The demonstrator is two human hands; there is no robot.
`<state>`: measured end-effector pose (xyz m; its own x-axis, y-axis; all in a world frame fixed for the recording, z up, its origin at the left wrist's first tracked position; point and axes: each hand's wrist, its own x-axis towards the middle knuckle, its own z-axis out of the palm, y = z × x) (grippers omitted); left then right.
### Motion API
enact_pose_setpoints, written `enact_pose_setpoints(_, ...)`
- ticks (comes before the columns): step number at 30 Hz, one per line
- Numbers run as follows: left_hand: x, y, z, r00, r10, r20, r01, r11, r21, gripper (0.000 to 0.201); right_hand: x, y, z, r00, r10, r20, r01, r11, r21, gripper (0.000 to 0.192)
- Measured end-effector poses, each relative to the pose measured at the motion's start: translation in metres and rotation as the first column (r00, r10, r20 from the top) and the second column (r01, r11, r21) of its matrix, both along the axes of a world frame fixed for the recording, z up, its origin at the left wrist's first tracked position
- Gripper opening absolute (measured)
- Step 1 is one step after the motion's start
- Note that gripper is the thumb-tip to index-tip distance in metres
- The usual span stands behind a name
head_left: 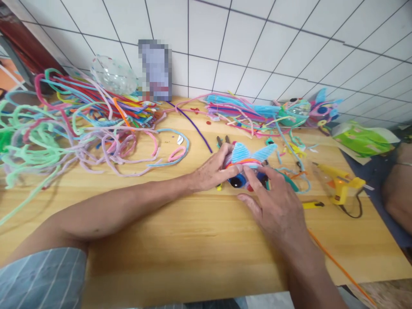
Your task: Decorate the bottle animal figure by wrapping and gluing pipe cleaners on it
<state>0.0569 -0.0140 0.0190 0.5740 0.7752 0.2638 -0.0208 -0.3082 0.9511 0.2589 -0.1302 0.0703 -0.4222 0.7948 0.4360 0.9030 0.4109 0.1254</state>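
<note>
A small pipe-cleaner figure (254, 159) rests near the middle of the table, with two light-blue ear-like pieces on top and big blue-and-black eyes. My left hand (214, 169) grips it from the left side, thumb along its front. With its index finger, my right hand (278, 204) presses on the orange and pink band below the blue pieces. The right thumb stays apart from the figure, and the fingers are spread. Part of the figure is covered by my fingers.
A yellow glue gun (343, 186) lies at the right, near a yellow-handled tool (313, 205). Loose pipe cleaners (96, 141) crowd the left. Along the tiled wall are a blue bundle (241, 105) and a finished-looking figure (323, 112). Another person's arm (401, 193) shows at the right edge.
</note>
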Motion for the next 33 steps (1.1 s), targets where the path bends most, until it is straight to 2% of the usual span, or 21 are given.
enact_pose_setpoints(8,0.000,-0.004,0.003,0.999,0.007,-0.032,-0.007,1.000,-0.010,0.043,-0.002,-0.003,0.001,0.997,-0.023,-0.074,0.020,0.999,-0.037,0.053)
enact_pose_setpoints(17,0.000,-0.004,0.000,0.998,0.037,-0.057,-0.037,0.999,0.006,0.045,0.001,-0.002,-0.005,0.990,-0.032,-0.134,0.030,0.999,-0.022,0.070)
enact_pose_setpoints(25,0.000,-0.005,0.001,0.997,0.024,-0.070,-0.027,0.999,-0.041,0.049,-0.001,-0.004,-0.006,0.989,-0.070,-0.133,0.068,0.998,-0.019,0.065)
enact_pose_setpoints(30,0.000,-0.005,0.000,0.998,0.042,-0.051,-0.043,0.999,-0.014,0.049,0.004,-0.001,-0.006,0.962,-0.070,-0.265,0.061,0.997,-0.044,0.053)
enact_pose_setpoints(33,-0.001,-0.006,0.000,0.998,0.037,-0.045,-0.039,0.999,-0.032,0.049,0.013,0.005,-0.006,0.868,-0.119,-0.482,0.085,0.992,-0.092,0.042)
